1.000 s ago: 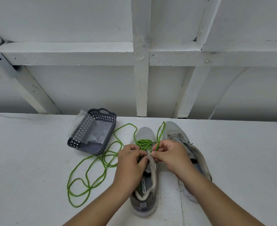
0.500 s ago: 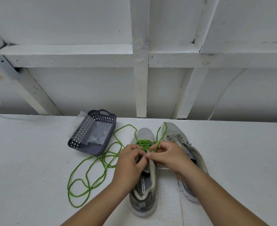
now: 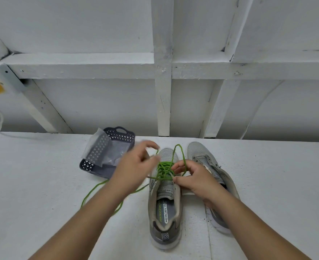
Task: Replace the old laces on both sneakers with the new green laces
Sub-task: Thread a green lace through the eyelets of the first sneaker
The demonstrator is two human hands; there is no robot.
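Green lace [image 3: 164,168]: half-threaded through near sneaker [image 3: 165,201].
Left hand [image 3: 134,166]: blurred, grip unclear.
Right hand [image 3: 196,178]: pinching lace.
Basket [image 3: 121,136]: counter's back edge.

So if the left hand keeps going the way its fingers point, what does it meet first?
Probably the grey basket with the plastic bag: the left hand, blurred, points up-left toward it, pinching the green lace. Depth is unclear.
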